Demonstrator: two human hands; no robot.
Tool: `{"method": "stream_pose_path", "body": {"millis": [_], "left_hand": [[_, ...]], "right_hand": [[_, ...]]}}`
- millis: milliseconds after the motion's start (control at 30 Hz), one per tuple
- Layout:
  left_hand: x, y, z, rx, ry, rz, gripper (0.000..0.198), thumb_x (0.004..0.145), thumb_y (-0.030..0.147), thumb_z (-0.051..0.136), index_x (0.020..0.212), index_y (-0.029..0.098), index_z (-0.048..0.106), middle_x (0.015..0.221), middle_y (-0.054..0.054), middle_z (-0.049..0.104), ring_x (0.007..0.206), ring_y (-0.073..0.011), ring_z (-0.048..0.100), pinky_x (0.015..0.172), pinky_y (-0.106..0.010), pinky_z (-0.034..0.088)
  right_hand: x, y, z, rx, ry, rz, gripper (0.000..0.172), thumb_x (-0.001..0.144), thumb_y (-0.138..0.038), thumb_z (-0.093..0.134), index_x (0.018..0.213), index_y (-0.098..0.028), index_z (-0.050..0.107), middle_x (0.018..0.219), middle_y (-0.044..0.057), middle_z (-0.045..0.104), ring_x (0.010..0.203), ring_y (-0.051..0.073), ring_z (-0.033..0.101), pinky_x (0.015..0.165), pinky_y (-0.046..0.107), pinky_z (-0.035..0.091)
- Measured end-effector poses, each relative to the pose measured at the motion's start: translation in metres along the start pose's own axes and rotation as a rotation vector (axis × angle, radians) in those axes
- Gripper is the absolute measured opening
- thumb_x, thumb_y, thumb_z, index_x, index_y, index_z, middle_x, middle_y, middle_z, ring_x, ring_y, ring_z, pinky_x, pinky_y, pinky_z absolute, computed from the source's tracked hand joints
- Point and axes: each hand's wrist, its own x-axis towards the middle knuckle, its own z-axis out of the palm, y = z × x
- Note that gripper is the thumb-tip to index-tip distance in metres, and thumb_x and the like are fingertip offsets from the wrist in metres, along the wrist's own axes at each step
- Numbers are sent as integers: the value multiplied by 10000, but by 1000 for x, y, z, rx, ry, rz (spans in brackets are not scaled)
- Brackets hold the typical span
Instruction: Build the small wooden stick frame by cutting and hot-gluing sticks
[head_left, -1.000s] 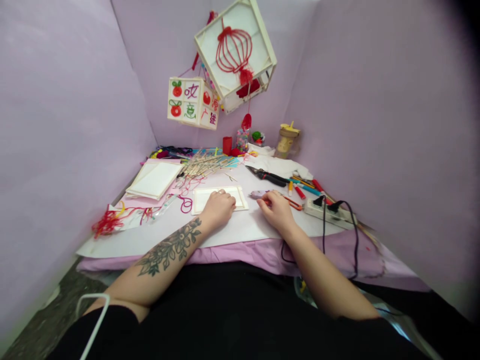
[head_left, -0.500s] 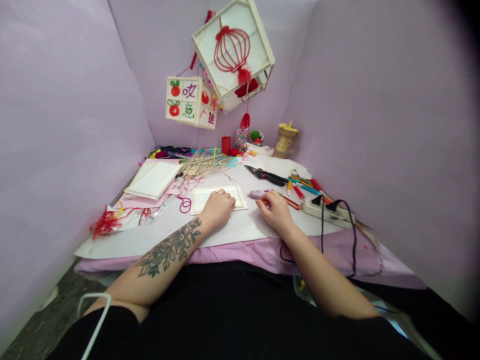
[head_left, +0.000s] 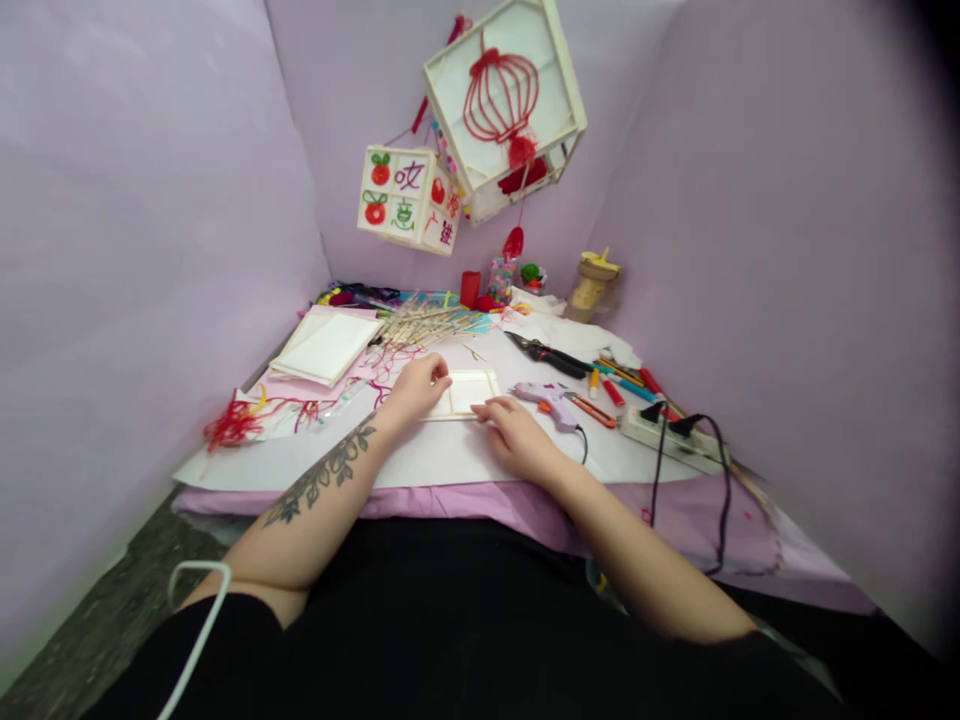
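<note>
A small white panel point(head_left: 475, 386) edged with pale sticks lies flat on the paper-covered table. At its left side my left hand point(head_left: 418, 388) is closed, thumb and forefinger together; what they pinch is hidden. A thin pale strip crosses the panel just below those fingertips. My right hand point(head_left: 517, 436) lies low with its fingers stretched toward the panel's lower right edge, fingertips at or touching it. Right of the panel, a lilac glue gun point(head_left: 545, 398) rests on its side, its black cord trailing toward me.
Stacked white panels point(head_left: 326, 345) and red yarn point(head_left: 234, 424) lie left. Thin sticks point(head_left: 427, 325) are heaped behind. Cutters point(head_left: 547, 354), a utility knife point(head_left: 591, 410), markers point(head_left: 613, 391) and a power strip point(head_left: 667, 440) lie right. Two lanterns point(head_left: 504, 100) hang above the back.
My right hand has left the glue gun and moved left to the panel's edge. My left hand has shifted to the panel's left side, uncovering its middle. The view has swung slightly left.
</note>
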Motion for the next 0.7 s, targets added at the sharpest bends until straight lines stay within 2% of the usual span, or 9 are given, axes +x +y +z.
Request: {"method": "stream_pose_path", "body": {"millis": [100, 167, 367, 700], "left_hand": [[0, -9, 5, 1, -69, -14, 126, 767, 232, 560, 880, 181, 579, 877, -35, 642, 840, -185, 588, 782, -304, 461], [1, -11, 10, 12, -86, -21, 159, 744, 241, 582, 896, 194, 584, 894, -37, 645, 873, -200, 586, 803, -318, 459], [0, -17, 19, 56, -123, -42, 188, 717, 267, 609, 893, 201, 604, 855, -51, 635, 884, -227, 583, 776, -324, 457], [1, -19, 21, 95, -151, -47, 184, 719, 274, 604, 889, 203, 612, 864, -53, 640, 918, -234, 577, 789, -321, 450]], "right_hand": [[4, -4, 11, -27, -41, -20, 488, 759, -34, 425, 1223, -154, 519, 1075, 115, 629, 1167, 260, 477, 979, 448, 415], [5, -4, 15, -55, -50, -27, 503, 763, -43, 429, 1250, -153, 498, 1112, 121, 621, 1197, 269, 457, 997, 466, 401], [3, -4, 16, -93, -71, -28, 404, 778, -63, 430, 1166, -125, 526, 1153, 162, 601, 1167, 270, 471, 997, 457, 403], [4, -5, 15, -44, -57, 4, 306, 788, -83, 442, 1076, -157, 516, 1097, 141, 604, 1094, 256, 503, 968, 439, 416]]}}
